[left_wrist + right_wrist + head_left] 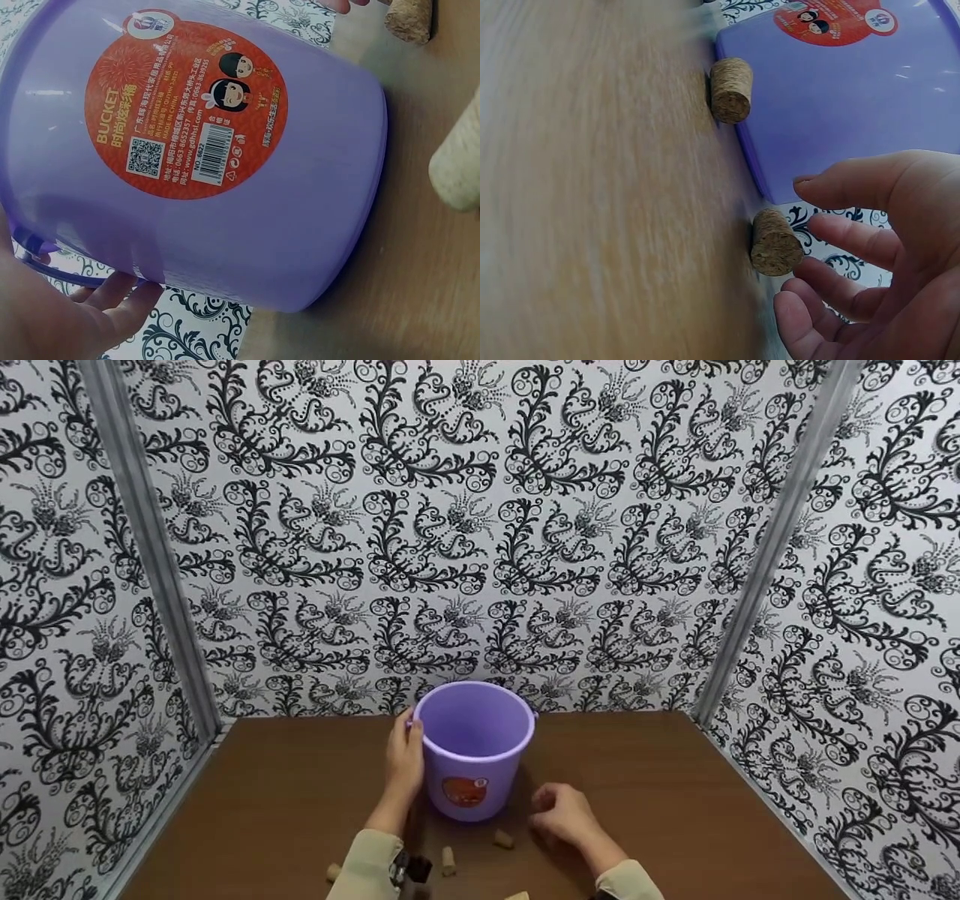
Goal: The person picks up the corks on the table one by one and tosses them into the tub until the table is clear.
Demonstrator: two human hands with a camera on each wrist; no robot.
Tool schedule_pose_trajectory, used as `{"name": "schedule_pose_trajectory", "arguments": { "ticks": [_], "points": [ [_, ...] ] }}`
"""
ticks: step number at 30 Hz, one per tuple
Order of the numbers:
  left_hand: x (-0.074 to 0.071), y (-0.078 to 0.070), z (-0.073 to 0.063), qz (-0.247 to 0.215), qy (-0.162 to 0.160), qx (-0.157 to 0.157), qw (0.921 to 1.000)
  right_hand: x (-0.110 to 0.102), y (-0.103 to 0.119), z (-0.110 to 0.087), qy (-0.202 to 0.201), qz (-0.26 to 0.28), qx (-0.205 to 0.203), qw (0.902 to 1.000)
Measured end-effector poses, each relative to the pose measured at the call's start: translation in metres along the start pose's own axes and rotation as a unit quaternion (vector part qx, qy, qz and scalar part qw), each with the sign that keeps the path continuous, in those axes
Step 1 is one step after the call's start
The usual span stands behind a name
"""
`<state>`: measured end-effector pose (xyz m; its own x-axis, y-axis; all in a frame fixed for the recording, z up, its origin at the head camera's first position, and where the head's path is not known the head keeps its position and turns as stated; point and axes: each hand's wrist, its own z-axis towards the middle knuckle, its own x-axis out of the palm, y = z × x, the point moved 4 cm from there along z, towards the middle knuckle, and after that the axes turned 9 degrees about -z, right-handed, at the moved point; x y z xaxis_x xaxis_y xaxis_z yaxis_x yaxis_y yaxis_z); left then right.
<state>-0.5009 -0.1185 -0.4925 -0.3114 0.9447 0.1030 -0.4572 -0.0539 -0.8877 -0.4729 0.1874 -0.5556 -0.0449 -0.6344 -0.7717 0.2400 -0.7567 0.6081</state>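
A purple bucket (pixel 517 769) with a red round label (pixel 187 105) stands upright, its mouth facing up. My left hand (pixel 406 761) holds the bucket's left side at the rim, close to the handle (pixel 67 274), its fingers partly behind the wall. To the right of the bucket, my right hand (pixel 566 814) is low over the table with fingers loosely bent. A cork (pixel 776 244) lies right by those fingertips, which do not close on it; the hand hides this cork in the head view. Another cork (pixel 503 838) sits just in front of the bucket.
More corks lie on the brown table (pixel 300 787): one (pixel 448 861) in front of the bucket, one (pixel 334 873) beside the left sleeve, and a partly visible pale piece (pixel 517 896) at the bottom edge. Patterned walls (pixel 450 547) enclose the table's back and sides.
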Motion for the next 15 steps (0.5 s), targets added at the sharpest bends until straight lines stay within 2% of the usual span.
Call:
{"name": "schedule_pose_trajectory", "arguments": {
  "ticks": [15],
  "points": [
    [-0.0010, -0.0012, -0.0011, 0.017, -0.002, -0.014, 0.9998, 0.0081, -0.0014, -0.0020, -0.002, -0.029, -0.014, 0.9995]
  ]
}}
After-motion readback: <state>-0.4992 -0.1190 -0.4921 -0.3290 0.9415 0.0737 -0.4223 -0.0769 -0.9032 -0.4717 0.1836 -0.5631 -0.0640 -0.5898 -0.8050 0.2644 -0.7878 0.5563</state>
